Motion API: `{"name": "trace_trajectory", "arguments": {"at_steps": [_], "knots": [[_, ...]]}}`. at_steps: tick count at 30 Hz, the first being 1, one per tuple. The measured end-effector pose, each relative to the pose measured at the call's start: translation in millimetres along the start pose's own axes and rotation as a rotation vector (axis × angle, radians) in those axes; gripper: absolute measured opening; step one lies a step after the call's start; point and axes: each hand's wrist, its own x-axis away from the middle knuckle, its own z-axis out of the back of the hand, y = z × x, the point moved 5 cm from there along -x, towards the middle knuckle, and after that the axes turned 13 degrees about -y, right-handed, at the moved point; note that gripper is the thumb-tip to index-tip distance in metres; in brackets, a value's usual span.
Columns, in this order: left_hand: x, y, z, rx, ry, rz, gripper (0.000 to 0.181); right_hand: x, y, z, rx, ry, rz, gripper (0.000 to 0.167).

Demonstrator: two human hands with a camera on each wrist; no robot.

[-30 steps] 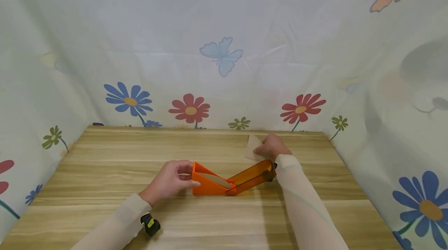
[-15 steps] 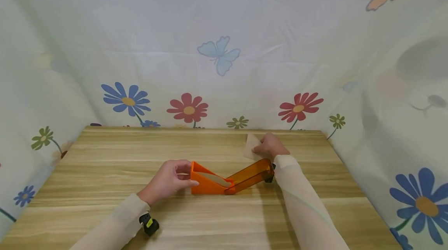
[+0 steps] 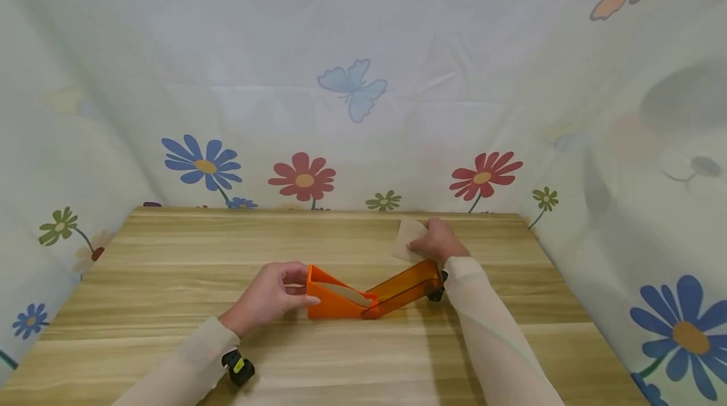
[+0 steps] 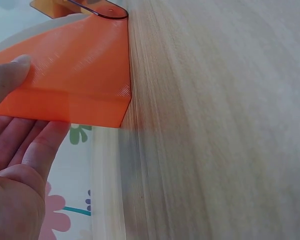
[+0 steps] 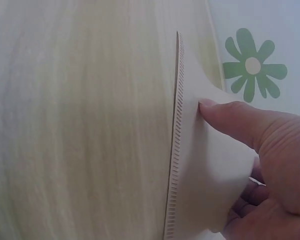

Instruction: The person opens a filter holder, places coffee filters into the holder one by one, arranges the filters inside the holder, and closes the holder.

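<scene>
Head view: left hand (image 3: 269, 297) pinches holder (image 3: 335, 307) between thumb and fingers; right hand (image 3: 443, 240), paper (image 3: 406, 234).

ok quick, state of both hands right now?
Left hand: closed, holding the orange holder at its tall end.
Right hand: closed, pinching the beige paper with the crimped edge.

soft, even light, faint shadow (image 3: 449, 358) on the tabletop (image 3: 352, 368)

box (image 3: 335, 310) on table (image 3: 255, 235) | paper (image 3: 345, 293) inside box | lid (image 3: 406, 285) right of box | sheet (image 3: 406, 237) behind lid
</scene>
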Motion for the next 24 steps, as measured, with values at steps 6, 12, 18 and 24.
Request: {"name": "trace_trajectory", "arguments": {"at_steps": [6, 12, 18, 24], "knots": [[0.2, -0.6, 0.8, 0.007, 0.0, -0.001, 0.04, -0.3, -3, 0, 0.045, 0.035, 0.056, 0.055], [-0.5, -0.6, 0.2, 0.011, -0.005, -0.003, 0.04, -3.0, 1, 2, 0.0, 0.049, 0.114, 0.042], [-0.2, 0.2, 0.5, 0.028, -0.01, 0.004, 0.041, -5.8, 2, 14, 0.024, 0.022, 0.195, 0.015], [-0.5, 1.9, 1.9, 0.032, -0.01, 0.01, 0.041, 2.0, -15, 32, 0.063, 0.032, 0.284, 0.041]]}}
